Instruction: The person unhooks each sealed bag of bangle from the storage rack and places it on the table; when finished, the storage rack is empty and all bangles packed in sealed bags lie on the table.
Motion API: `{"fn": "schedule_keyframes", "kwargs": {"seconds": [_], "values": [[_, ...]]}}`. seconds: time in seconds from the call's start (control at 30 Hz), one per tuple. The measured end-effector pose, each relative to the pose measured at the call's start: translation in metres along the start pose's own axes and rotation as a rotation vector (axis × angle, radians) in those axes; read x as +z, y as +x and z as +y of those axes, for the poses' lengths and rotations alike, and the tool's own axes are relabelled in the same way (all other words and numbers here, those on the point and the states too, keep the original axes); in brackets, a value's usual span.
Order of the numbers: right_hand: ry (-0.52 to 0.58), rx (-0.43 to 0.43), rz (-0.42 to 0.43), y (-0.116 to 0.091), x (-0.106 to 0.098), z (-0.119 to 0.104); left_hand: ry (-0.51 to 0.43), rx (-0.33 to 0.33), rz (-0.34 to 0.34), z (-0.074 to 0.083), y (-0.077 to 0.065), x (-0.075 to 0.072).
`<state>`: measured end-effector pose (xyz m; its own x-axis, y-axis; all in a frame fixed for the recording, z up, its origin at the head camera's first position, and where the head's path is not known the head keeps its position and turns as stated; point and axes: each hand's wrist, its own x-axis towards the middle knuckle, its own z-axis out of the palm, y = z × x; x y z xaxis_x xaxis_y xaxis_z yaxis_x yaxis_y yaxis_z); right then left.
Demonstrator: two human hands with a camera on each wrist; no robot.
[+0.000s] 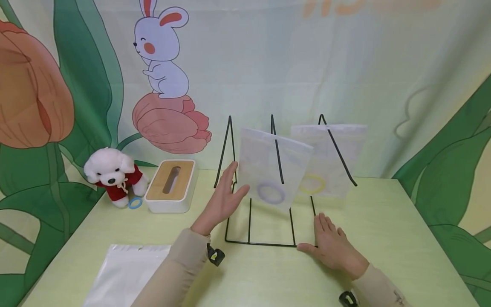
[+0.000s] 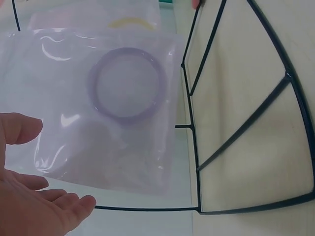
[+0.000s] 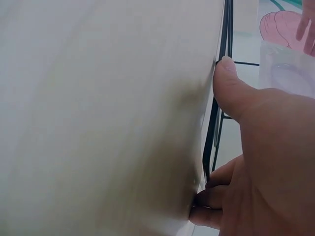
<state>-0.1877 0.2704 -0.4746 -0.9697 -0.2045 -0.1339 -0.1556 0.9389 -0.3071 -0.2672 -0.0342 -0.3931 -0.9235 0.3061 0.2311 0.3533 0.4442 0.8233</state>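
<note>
A black wire rack (image 1: pixel 261 243) with three upright hooks stands on the table. From its middle hook hangs a translucent pouch (image 1: pixel 261 162) with a purple ring (image 2: pixel 93 88) inside; a second pouch (image 1: pixel 345 149) with a yellow ring (image 1: pixel 323 184) hangs from the right hook. My left hand (image 1: pixel 224 198) is beside the purple-ring pouch's left edge, fingers extended and thumb apart, holding nothing. Low at the rack's front right corner, my right hand (image 1: pixel 331 245) lies with straight fingers against the base wire (image 3: pixel 210 137), the thumb stretched along the front rod.
At the left sit a white plush dog (image 1: pixel 109 170) in a red top, a blue ring (image 1: pixel 135 207) and a white tissue box (image 1: pixel 168 206) with a wooden lid. A flat white pouch (image 1: pixel 122 273) lies at the front left, partly under my left sleeve. A printed curtain (image 1: pixel 245 64) hangs behind the table.
</note>
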Motion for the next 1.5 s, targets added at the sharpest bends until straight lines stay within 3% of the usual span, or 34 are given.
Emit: {"fn": "schedule_keyframes", "kwargs": {"seconds": [0.47,0.73,1.2,1.5], "values": [[0.002,0.011,-0.010,-0.001,-0.002,-0.002,-0.052,0.016,0.019,0.003,-0.002,0.000],[-0.003,0.000,0.006,-0.001,-0.001,-0.002,-0.070,-0.026,0.046,0.005,-0.006,-0.003],[-0.015,-0.001,0.006,0.000,0.000,0.000,-0.102,0.126,0.231,0.004,-0.008,0.004],[-0.020,-0.007,0.020,-0.001,0.000,-0.001,-0.064,0.128,0.270,0.012,-0.012,0.003]]}}
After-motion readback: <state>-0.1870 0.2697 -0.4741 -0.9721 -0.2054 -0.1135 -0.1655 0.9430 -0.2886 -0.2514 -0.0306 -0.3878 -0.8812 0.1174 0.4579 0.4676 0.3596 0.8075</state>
